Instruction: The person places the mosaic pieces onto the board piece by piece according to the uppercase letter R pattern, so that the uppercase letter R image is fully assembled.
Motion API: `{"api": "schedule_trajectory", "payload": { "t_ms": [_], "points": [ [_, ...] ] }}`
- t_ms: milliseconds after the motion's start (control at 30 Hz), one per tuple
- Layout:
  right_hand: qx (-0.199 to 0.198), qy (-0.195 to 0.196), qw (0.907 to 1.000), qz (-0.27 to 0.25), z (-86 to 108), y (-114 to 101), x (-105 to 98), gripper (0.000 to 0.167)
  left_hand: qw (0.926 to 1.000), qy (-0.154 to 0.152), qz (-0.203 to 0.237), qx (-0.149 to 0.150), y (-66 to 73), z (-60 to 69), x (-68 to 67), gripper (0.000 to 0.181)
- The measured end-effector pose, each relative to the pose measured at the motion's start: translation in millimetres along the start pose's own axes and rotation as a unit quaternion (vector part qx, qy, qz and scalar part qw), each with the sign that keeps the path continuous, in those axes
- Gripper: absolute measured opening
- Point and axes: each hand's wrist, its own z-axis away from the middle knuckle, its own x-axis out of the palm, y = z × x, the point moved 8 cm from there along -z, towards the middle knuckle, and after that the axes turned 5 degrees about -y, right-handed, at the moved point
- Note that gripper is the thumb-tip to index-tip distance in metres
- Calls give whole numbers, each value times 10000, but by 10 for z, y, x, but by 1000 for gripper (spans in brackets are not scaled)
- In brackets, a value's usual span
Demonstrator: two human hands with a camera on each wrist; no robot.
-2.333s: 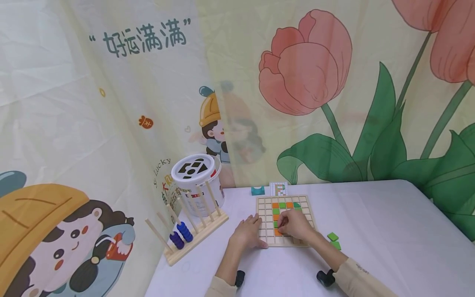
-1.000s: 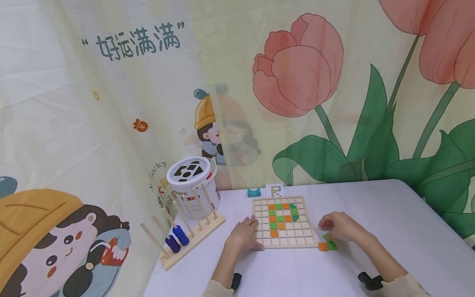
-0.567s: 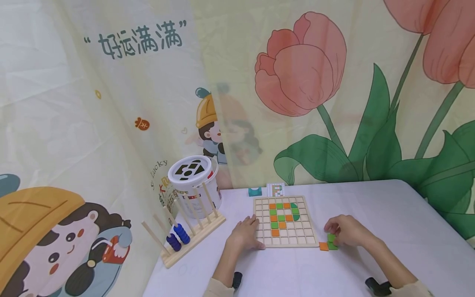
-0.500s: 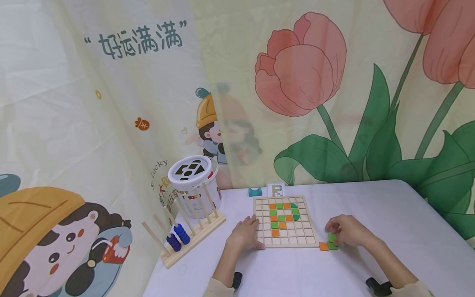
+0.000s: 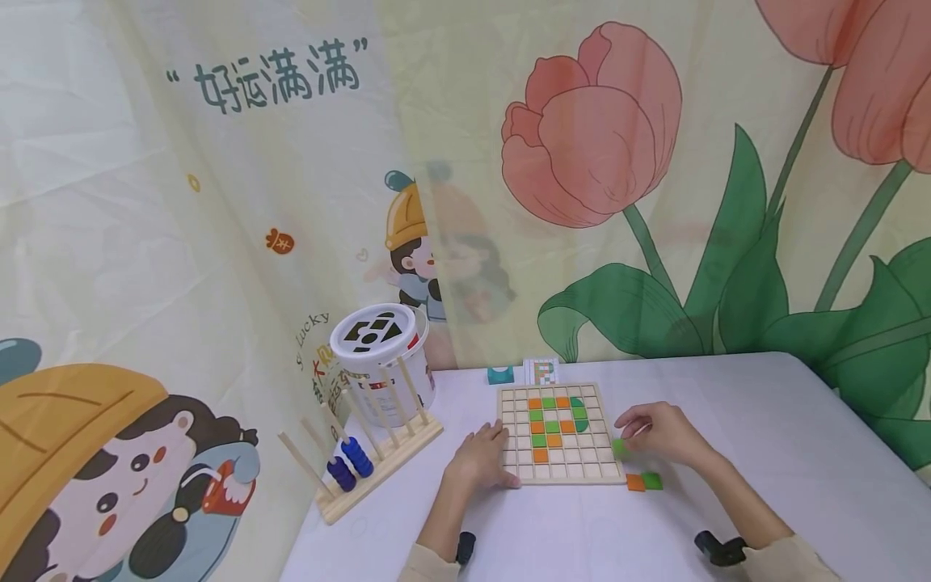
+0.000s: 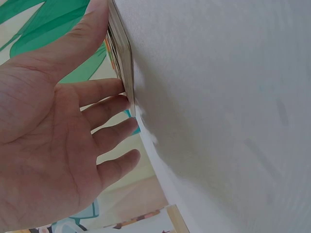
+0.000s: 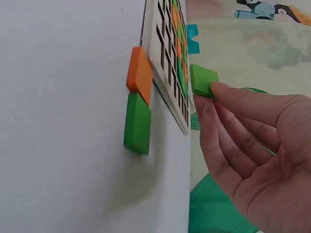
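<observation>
A wooden grid board [image 5: 582,462] lies on the white table, with orange and green tiles set in it in the shape of a letter P. My left hand [image 5: 480,459] rests at the board's left edge; in the left wrist view its fairly straight fingers [image 6: 109,133] touch the board's side. Off the board's right edge, my right hand [image 5: 665,436] pinches a light green square tile [image 7: 202,80] between thumb and fingers, raised above the table. Below it lie an orange tile [image 7: 139,73] and a darker green tile [image 7: 138,124], side by side and touching.
Behind the board stand a small pattern card [image 5: 541,372] and a teal piece [image 5: 500,375]. To the left are a wooden peg rack [image 5: 393,469] with blue rings on two pegs and a white bucket [image 5: 393,376] with a shape-cut lid. A printed cloth hangs behind.
My right hand has left the board, gone to the loose tiles and lifted a green one, now moving up and left toward the board. The left hand stays at the board's edge.
</observation>
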Motion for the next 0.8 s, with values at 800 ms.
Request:
{"api": "schedule_trajectory", "payload": {
  "t_ms": [800],
  "points": [
    [-108, -7, 9997, -206, -337, -339, 621, 16, 10000, -5, -80, -28, -15, -17, 0, 97]
  ]
}}
